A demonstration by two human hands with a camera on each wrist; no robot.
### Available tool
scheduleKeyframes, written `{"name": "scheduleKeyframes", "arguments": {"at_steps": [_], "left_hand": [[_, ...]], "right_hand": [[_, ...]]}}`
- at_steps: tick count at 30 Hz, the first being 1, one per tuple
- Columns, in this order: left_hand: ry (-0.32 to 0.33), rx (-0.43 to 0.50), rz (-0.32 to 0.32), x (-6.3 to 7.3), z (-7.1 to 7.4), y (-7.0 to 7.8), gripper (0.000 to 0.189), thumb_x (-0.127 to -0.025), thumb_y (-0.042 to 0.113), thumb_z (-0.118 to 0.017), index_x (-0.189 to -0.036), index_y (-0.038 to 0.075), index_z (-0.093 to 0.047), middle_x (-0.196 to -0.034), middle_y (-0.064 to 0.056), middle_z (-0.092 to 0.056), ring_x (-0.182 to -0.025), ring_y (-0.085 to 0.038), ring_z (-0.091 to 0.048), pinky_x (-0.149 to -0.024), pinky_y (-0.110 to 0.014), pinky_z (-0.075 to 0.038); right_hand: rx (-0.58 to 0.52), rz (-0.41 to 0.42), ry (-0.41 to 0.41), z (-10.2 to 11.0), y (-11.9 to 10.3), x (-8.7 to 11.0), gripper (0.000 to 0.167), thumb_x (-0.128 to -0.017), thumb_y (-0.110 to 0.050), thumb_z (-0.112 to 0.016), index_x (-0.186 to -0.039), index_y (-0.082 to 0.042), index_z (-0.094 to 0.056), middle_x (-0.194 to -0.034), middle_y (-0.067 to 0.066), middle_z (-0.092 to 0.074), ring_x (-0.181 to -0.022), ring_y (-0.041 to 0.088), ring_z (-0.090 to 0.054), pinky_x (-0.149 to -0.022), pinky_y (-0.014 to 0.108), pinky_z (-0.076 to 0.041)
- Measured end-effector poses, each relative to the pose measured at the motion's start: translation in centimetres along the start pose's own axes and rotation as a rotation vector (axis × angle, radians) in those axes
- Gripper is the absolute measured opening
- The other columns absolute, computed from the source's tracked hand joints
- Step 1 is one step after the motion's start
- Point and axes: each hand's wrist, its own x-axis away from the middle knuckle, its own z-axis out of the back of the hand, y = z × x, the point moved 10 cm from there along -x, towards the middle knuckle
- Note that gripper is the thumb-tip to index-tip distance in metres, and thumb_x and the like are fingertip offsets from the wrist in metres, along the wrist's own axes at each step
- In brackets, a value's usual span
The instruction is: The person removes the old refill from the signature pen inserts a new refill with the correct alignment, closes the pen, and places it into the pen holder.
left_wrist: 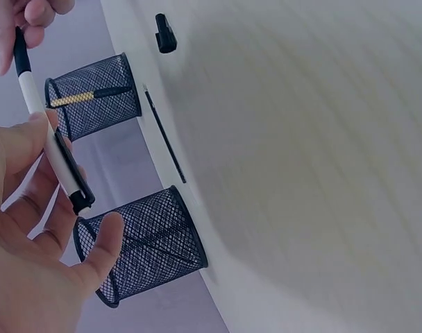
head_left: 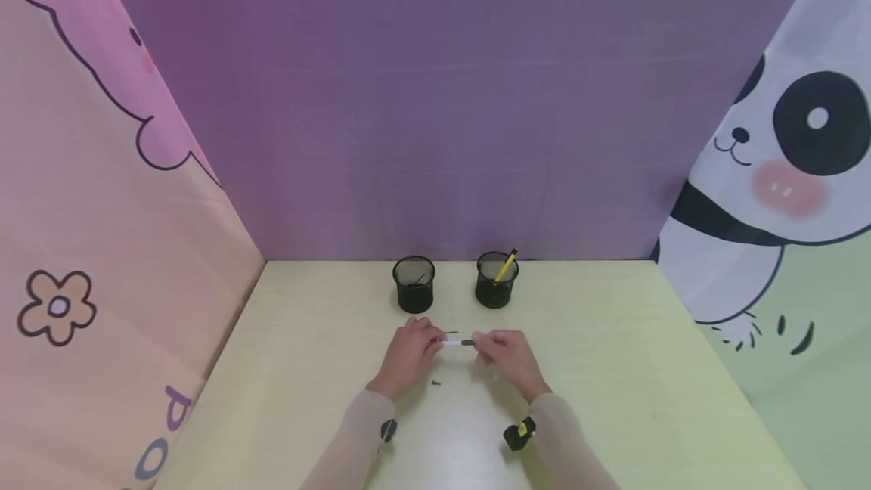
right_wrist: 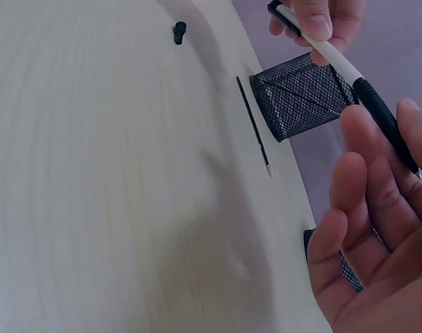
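Note:
Both hands hold a pen (head_left: pixel 454 342) level above the table between them. It has a white barrel, a black clip and a black grip section. My left hand (head_left: pixel 410 350) pinches the barrel near the clip end (left_wrist: pixel 72 177). The black grip end (right_wrist: pixel 384 121) lies between thumb and fingers of my right hand (head_left: pixel 509 356); a metallic tip shows there in the right wrist view. On the table behind the pen lies a thin black ink refill (right_wrist: pixel 252 121). A small black piece (left_wrist: pixel 165 35), perhaps a cap, rests on the table nearer to me.
Two black mesh pen cups stand at the table's back edge. The left cup (head_left: pixel 413 297) holds a thin dark stick; the right cup (head_left: pixel 493 293) holds a yellow pencil (head_left: pixel 506 267) with a black end. A purple cloth wall (head_left: pixel 449 134) rises behind the table.

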Motion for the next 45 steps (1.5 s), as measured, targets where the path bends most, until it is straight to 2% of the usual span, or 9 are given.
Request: {"name": "scheduleKeyframes", "arguments": {"at_steps": [5, 10, 15, 19, 24, 31, 34, 40, 45], "left_hand": [[0.011, -0.003, -0.006, 0.0, -0.1, -0.3, 0.01, -0.094, 0.02, -0.073, -0.102, 0.019, -0.078, -0.093, 0.007, -0.067, -0.087, -0.011, -0.051, -0.079, -0.031, -0.044], [0.031, -0.01, -0.001, 0.0, 0.0, -0.7, 0.009, -0.094, 0.019, -0.074, -0.101, 0.019, -0.078, -0.094, 0.007, -0.067, -0.088, -0.012, -0.053, -0.079, -0.031, -0.045], [0.028, -0.009, 0.007, -0.2, 0.1, -1.0, 0.009, -0.094, 0.018, -0.074, -0.101, 0.019, -0.078, -0.094, 0.008, -0.067, -0.089, -0.012, -0.054, -0.081, -0.032, -0.045], [0.022, -0.008, 0.007, -0.2, 0.0, -1.0, 0.009, -0.094, 0.018, -0.074, -0.101, 0.018, -0.078, -0.093, 0.008, -0.067, -0.089, -0.012, -0.054, -0.081, -0.033, -0.046], [0.033, -0.026, -0.013, -0.2, -0.1, -1.0, 0.009, -0.094, 0.019, -0.074, -0.101, 0.018, -0.078, -0.092, 0.007, -0.066, -0.088, -0.012, -0.052, -0.08, -0.032, -0.045], [0.038, -0.039, -0.037, 0.0, -0.3, -0.7, 0.009, -0.094, 0.02, -0.074, -0.101, 0.019, -0.078, -0.092, 0.008, -0.066, -0.087, -0.011, -0.051, -0.079, -0.031, -0.045], [0.039, -0.049, -0.041, 0.1, -0.3, -0.7, 0.008, -0.094, 0.021, -0.073, -0.101, 0.02, -0.078, -0.091, 0.009, -0.065, -0.086, -0.011, -0.05, -0.079, -0.031, -0.045], [0.047, -0.08, -0.031, 0.0, -0.4, -1.0, 0.009, -0.093, 0.021, -0.074, -0.101, 0.021, -0.079, -0.091, 0.009, -0.066, -0.085, -0.011, -0.051, -0.077, -0.03, -0.044], [0.052, -0.088, -0.029, -0.2, -0.5, -1.2, 0.009, -0.093, 0.021, -0.075, -0.102, 0.021, -0.078, -0.092, 0.009, -0.067, -0.085, -0.011, -0.051, -0.078, -0.03, -0.043]], "right_hand": [[0.02, -0.013, -0.027, -0.3, 0.6, -0.2, 0.047, -0.099, -0.048, -0.062, -0.099, -0.003, -0.075, -0.079, 0.003, -0.074, -0.073, 0.018, -0.064, -0.071, 0.032, -0.053], [-0.022, -0.028, -0.038, -0.1, 1.0, -0.2, 0.035, -0.104, -0.04, -0.057, -0.113, -0.008, -0.069, -0.089, 0.006, -0.074, -0.076, 0.02, -0.065, -0.071, 0.033, -0.056], [-0.05, -0.007, -0.046, 0.1, 0.8, -0.3, 0.02, -0.101, -0.025, -0.063, -0.108, -0.007, -0.067, -0.092, 0.008, -0.073, -0.08, 0.021, -0.066, -0.074, 0.034, -0.057], [-0.031, -0.019, -0.041, 0.2, 1.0, -0.4, 0.015, -0.101, -0.022, -0.064, -0.104, -0.008, -0.068, -0.09, 0.005, -0.073, -0.081, 0.02, -0.066, -0.076, 0.032, -0.056], [0.009, -0.035, -0.024, 0.3, 1.0, -0.4, 0.025, -0.1, -0.029, -0.065, -0.097, -0.005, -0.069, -0.083, 0.003, -0.069, -0.079, 0.018, -0.062, -0.075, 0.031, -0.052], [0.08, -0.047, -0.001, 0.0, 0.9, 0.0, 0.046, -0.103, -0.043, -0.059, -0.072, -0.009, -0.059, -0.063, 0.001, -0.054, -0.063, 0.019, -0.049, -0.063, 0.03, -0.04], [0.112, -0.035, 0.01, 0.0, 0.9, 0.1, 0.053, -0.103, -0.049, -0.055, -0.068, -0.009, -0.06, -0.058, 0.0, -0.053, -0.058, 0.017, -0.047, -0.059, 0.028, -0.038], [0.049, -0.031, 0.023, -0.2, 1.1, -0.2, 0.047, -0.105, -0.049, -0.05, -0.094, -0.007, -0.07, -0.069, 0.002, -0.06, -0.065, 0.018, -0.054, -0.065, 0.029, -0.044], [-0.016, -0.037, 0.01, -0.4, 1.3, -0.5, 0.021, -0.104, -0.025, -0.056, -0.104, -0.006, -0.065, -0.081, 0.006, -0.066, -0.073, 0.02, -0.058, -0.067, 0.03, -0.049]]}}
